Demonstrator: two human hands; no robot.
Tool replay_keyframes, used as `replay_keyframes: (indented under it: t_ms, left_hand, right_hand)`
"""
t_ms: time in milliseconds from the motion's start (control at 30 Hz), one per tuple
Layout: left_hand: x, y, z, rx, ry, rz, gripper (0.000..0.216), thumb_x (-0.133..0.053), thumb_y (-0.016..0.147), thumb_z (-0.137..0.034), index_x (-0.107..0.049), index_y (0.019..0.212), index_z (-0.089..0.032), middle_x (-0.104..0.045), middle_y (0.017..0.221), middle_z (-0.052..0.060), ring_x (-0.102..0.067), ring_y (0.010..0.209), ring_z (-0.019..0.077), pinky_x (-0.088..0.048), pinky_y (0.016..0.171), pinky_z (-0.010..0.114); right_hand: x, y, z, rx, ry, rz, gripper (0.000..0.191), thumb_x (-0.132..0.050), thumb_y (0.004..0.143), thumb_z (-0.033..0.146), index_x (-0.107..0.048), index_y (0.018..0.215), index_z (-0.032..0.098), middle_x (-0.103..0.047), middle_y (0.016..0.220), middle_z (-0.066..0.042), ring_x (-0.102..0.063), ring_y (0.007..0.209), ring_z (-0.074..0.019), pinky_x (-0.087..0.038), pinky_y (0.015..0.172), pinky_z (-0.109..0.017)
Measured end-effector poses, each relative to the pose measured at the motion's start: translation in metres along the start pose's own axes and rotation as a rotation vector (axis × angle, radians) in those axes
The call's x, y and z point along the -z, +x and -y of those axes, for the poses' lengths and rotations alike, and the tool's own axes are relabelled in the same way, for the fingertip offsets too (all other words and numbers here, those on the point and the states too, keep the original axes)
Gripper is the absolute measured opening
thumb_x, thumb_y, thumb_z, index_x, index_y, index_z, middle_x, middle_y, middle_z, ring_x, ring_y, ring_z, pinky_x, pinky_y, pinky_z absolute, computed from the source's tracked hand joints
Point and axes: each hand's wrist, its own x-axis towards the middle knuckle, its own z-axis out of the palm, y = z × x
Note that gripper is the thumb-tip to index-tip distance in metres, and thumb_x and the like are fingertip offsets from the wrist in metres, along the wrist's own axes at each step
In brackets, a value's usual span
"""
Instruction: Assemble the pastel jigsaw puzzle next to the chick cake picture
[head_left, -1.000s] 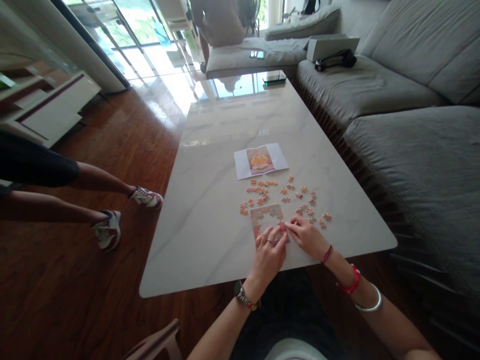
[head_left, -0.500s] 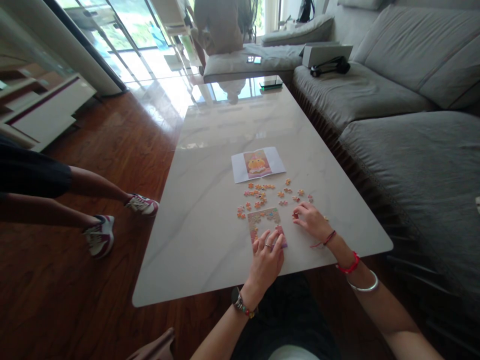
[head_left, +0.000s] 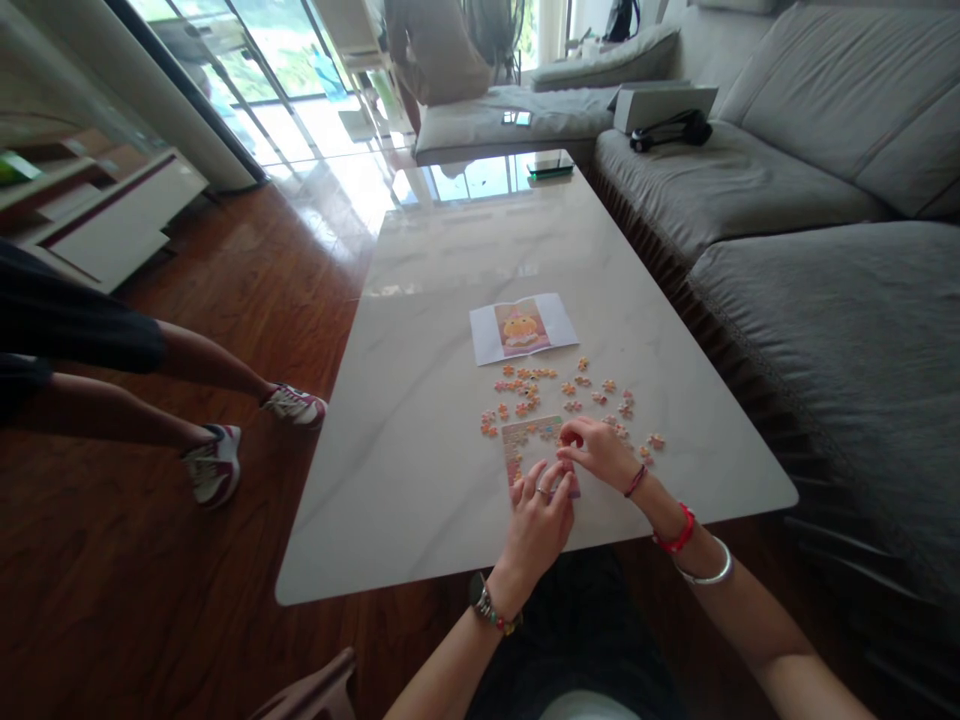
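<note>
A partly assembled jigsaw puzzle point(head_left: 511, 450) lies on the white table, its border filled and its middle bare. My left hand point(head_left: 538, 515) rests over its lower edge, fingers spread and pressing lightly on it. My right hand point(head_left: 600, 455) is at the puzzle's right side, thumb and forefinger pinched on a small puzzle piece that is mostly hidden by the fingers. Loose puzzle pieces point(head_left: 528, 390) are scattered beyond the puzzle, and more pieces point(head_left: 655, 441) lie to the right, partly behind my right hand. A creased sheet with a printed picture point(head_left: 523, 328) lies beyond them.
The marble-look table point(head_left: 420, 400) has a phone point(head_left: 551, 170) at its far end. A grey sofa point(head_left: 817, 290) runs along the right, with headphones point(head_left: 673, 131) on it. At the left, a person's legs and shoes point(head_left: 214, 465) stand beside the table.
My right hand has moved left from beside the puzzle onto its right edge, uncovering loose pieces on the table. My left hand stays on the lower edge. The view has shifted slightly.
</note>
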Motion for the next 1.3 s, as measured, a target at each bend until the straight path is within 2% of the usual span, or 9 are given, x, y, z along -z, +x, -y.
replay_keyframes:
  t_ms: [100, 233, 467, 633, 767, 833, 967, 1200, 1300]
  left_hand:
    - [0.0, -0.001, 0.0, 0.003, 0.007, -0.008, 0.037, -0.048, 0.075, -0.02, -0.047, 0.112, -0.022, -0.047, 0.118, 0.006, -0.036, 0.114, 0.0227, -0.033, 0.089, 0.039]
    - [-0.001, -0.001, 0.0, 0.003, 0.006, -0.022, 0.036, -0.046, 0.077, -0.02, -0.047, 0.112, -0.022, -0.047, 0.118, 0.007, -0.037, 0.113, 0.0226, -0.033, 0.088, 0.039]
    - [-0.002, -0.001, 0.0, 0.007, 0.004, -0.052, 0.036, -0.046, 0.076, -0.019, -0.047, 0.111, -0.022, -0.046, 0.118, 0.008, -0.037, 0.113, 0.0226, -0.033, 0.089, 0.04]
    - [-0.001, -0.001, 0.0, 0.013, 0.011, -0.064, 0.034, -0.047, 0.076, -0.019, -0.048, 0.11, -0.023, -0.046, 0.118, 0.008, -0.038, 0.112, 0.0225, -0.033, 0.088, 0.04]
    - [0.0, 0.0, 0.0, 0.023, 0.006, -0.08, 0.033, -0.048, 0.076, -0.02, -0.049, 0.108, -0.024, -0.046, 0.118, 0.008, -0.038, 0.112, 0.0225, -0.033, 0.088, 0.039]
    - [0.001, 0.0, 0.0, 0.049, -0.002, -0.085, 0.032, -0.047, 0.076, -0.021, -0.05, 0.108, -0.024, -0.046, 0.117, 0.008, -0.039, 0.111, 0.0224, -0.033, 0.088, 0.039]
    - [0.005, 0.003, 0.001, 0.103, -0.015, -0.071, 0.032, -0.046, 0.077, -0.021, -0.05, 0.109, -0.024, -0.047, 0.116, 0.008, -0.038, 0.111, 0.0226, -0.033, 0.087, 0.038]
    - [0.009, 0.013, 0.007, 0.145, -0.027, -0.053, 0.031, -0.047, 0.077, -0.02, -0.052, 0.107, -0.023, -0.047, 0.115, 0.008, -0.038, 0.111, 0.0237, -0.032, 0.087, 0.04]
    - [0.01, 0.017, 0.009, 0.15, -0.049, -0.051, 0.029, -0.047, 0.077, -0.02, -0.052, 0.105, -0.023, -0.048, 0.114, 0.008, -0.038, 0.111, 0.0234, -0.033, 0.086, 0.039]
  right_hand:
    - [-0.004, 0.001, 0.001, -0.047, 0.023, -0.04, 0.012, -0.063, 0.065, 0.024, -0.054, 0.069, 0.016, -0.055, 0.067, 0.0, -0.049, 0.06, -0.0102, -0.039, 0.058, -0.023]
    - [-0.006, -0.004, 0.001, -0.116, 0.085, 0.0, 0.013, -0.061, 0.067, 0.027, -0.055, 0.071, 0.016, -0.057, 0.062, 0.001, -0.051, 0.055, -0.0098, -0.04, 0.055, -0.022]
    - [-0.002, -0.012, -0.001, -0.15, 0.117, -0.043, 0.018, -0.055, 0.071, 0.021, -0.056, 0.089, 0.017, -0.062, 0.076, -0.002, -0.057, 0.064, -0.0112, -0.045, 0.064, -0.025]
    - [-0.002, -0.014, -0.004, -0.135, 0.048, -0.093, 0.011, -0.057, 0.071, 0.025, -0.058, 0.078, 0.016, -0.059, 0.077, -0.004, -0.054, 0.061, -0.011, -0.044, 0.063, -0.026]
    - [-0.002, -0.014, -0.005, -0.16, 0.071, -0.128, 0.02, -0.056, 0.071, 0.028, -0.057, 0.088, 0.017, -0.058, 0.068, -0.001, -0.054, 0.061, -0.0119, -0.043, 0.061, -0.025]
    - [-0.001, -0.015, -0.006, -0.156, 0.069, -0.118, 0.018, -0.056, 0.072, 0.029, -0.058, 0.086, 0.018, -0.058, 0.066, -0.001, -0.053, 0.06, -0.0119, -0.043, 0.06, -0.025]
    - [0.0, -0.02, -0.01, -0.178, 0.047, -0.138, 0.01, -0.059, 0.069, 0.026, -0.061, 0.075, 0.018, -0.056, 0.075, -0.003, -0.054, 0.067, -0.0131, -0.045, 0.065, -0.027]
    - [0.007, -0.031, -0.021, -0.249, 0.315, -0.107, 0.016, -0.055, 0.07, 0.023, -0.059, 0.084, 0.016, -0.051, 0.094, -0.007, -0.057, 0.073, -0.0124, -0.05, 0.067, -0.026]
    - [0.011, -0.033, -0.022, -0.27, 0.417, -0.114, 0.017, -0.056, 0.069, 0.025, -0.057, 0.083, 0.016, -0.053, 0.092, -0.006, -0.058, 0.072, -0.0129, -0.051, 0.065, -0.026]
